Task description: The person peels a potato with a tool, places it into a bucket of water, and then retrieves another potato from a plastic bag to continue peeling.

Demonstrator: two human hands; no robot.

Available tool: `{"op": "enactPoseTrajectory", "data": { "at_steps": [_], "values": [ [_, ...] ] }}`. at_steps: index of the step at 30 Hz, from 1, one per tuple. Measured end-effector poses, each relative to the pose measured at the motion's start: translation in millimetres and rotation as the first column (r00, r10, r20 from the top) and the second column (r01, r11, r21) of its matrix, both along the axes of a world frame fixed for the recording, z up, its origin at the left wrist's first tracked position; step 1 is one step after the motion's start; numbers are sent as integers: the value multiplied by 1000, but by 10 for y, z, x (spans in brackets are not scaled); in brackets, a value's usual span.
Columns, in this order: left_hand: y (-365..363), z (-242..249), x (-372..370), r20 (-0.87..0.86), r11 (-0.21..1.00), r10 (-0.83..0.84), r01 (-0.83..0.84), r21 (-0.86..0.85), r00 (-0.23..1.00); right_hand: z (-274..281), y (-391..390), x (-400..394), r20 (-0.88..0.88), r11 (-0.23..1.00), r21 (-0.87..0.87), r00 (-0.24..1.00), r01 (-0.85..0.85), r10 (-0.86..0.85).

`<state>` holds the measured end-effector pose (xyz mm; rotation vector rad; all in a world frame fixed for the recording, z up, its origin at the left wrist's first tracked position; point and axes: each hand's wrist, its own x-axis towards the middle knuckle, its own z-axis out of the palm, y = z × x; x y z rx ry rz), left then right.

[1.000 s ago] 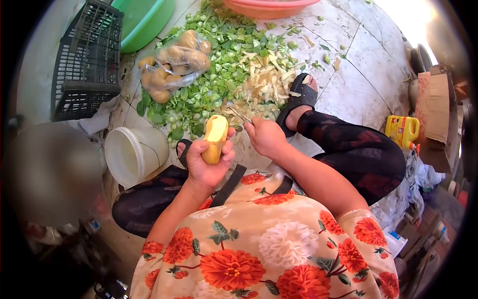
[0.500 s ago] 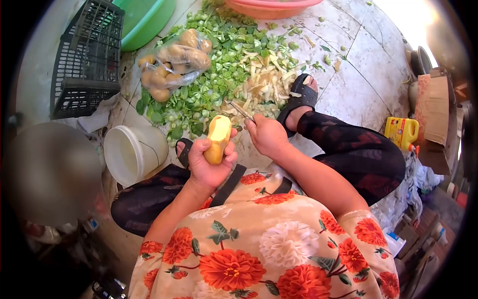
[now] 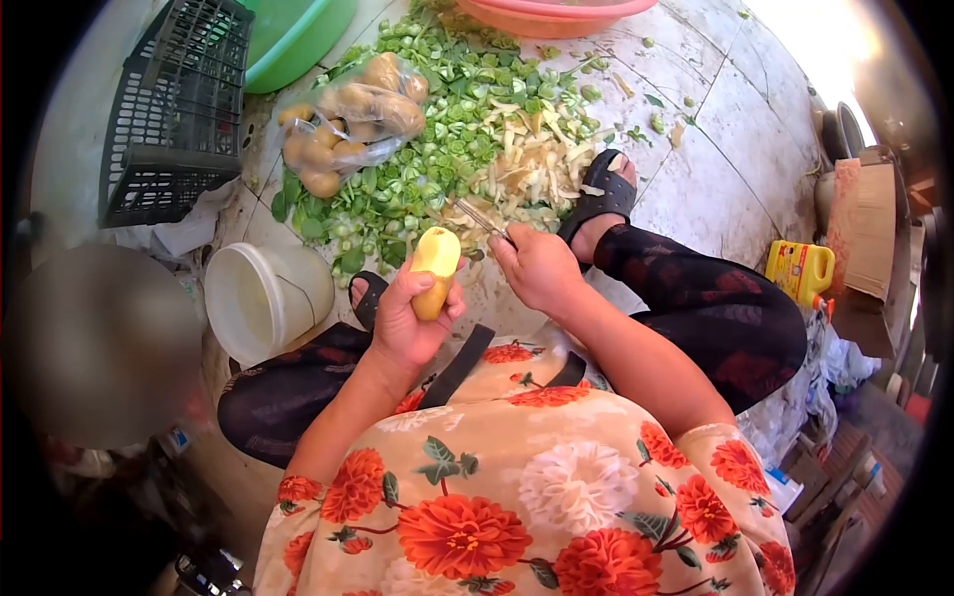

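Note:
My left hand is wrapped round a partly peeled potato, its pale upper end bare and brown skin left lower down. Just to the right, my right hand grips a metal peeler, whose tip points up and left, apart from the potato. Beyond both hands, peelings lie heaped on cut green leaves and stalks spread over the floor. A clear plastic bag of unpeeled potatoes rests on the left part of the greens.
A white bucket stands left of my left foot. Behind it are a black crate and a green basin. A pink basin is at the top. A yellow jug and cardboard stand at the right.
The potato in my left hand is turned more upright and shows more bare surface at its top. My right hand with the peeler has barely moved.

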<state>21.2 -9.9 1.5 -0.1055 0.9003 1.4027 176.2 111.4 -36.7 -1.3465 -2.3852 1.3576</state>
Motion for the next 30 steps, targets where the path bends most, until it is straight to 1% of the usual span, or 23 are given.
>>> {"op": "enactPoseTrajectory", "data": {
  "at_steps": [1,2,3,4,5,6,8,10,11,13,14,15,16,17,18,19,21,23,24,27,28,29,30],
  "values": [
    [10,-33,-27,-33,999,26,-28,-43,999,108,-4,-1,-76,1000,3,997,-4,4],
    [14,-28,-39,-72,996,25,-31,-84,997,199,-34,7,-76,1000,1,997,-1,2],
    [16,-22,-45,-73,996,22,-28,-89,997,283,-81,19,-100,995,-5,990,-101,100],
    [23,-21,-48,-147,992,-4,-14,-123,989,318,-105,25,-124,980,-8,972,-201,199],
    [30,-18,-45,-219,988,-32,-3,-156,975,313,-106,30,-123,980,-10,973,-200,197],
    [35,-4,-38,-217,987,-33,-1,-158,976,305,-111,37,-115,981,20,974,-194,195],
    [35,33,-27,-295,991,-75,39,-125,952,196,-83,49,-107,981,48,976,-188,192],
    [22,52,-2,-262,993,-96,77,-85,960,-34,61,50,109,995,56,991,-82,76],
    [30,59,-4,-231,993,-115,107,-44,966,-43,71,51,108,995,62,992,-80,73],
    [25,35,-28,-237,995,-96,86,-53,967,19,56,33,41,995,92,998,-43,39],
    [25,40,-36,-241,994,-76,54,-97,968,60,27,41,42,995,91,998,-45,41],
    [27,42,-45,-246,990,-60,25,-142,967,117,-15,46,-43,993,65,994,-101,104],
    [27,27,-52,-247,989,-62,26,-145,967,177,-56,45,-131,987,44,978,-158,162],
    [26,3,-54,-299,987,-62,15,-157,952,259,-88,42,-132,987,42,978,-157,161],
    [26,-10,-52,-349,986,-62,3,-167,935,352,-114,40,-123,974,30,967,-223,225],
    [23,-5,-59,-348,986,-64,5,-168,935,395,-125,44,-114,958,18,951,-287,287],
    [10,21,-88,-315,988,-128,93,-123,940,352,-85,44,-90,962,13,958,-274,274],
    [2,82,-25,-319,988,-147,124,-91,936,161,35,28,93,987,50,985,-152,147],
    [11,102,-6,-325,987,-162,152,-57,932,-51,93,69,130,989,73,985,-127,116],
    [11,89,-52,-269,991,-135,131,-32,954,-36,143,64,106,996,67,993,-54,47],
    [7,80,-59,-268,991,-131,127,-32,955,2,117,59,46,996,61,997,-65,62],
    [8,74,-70,-276,991,-129,118,-57,952,62,85,53,46,996,60,997,-66,64],
    [7,72,-82,-285,991,-129,110,-81,950,128,49,48,-35,993,43,993,-108,109]
  ]
}}
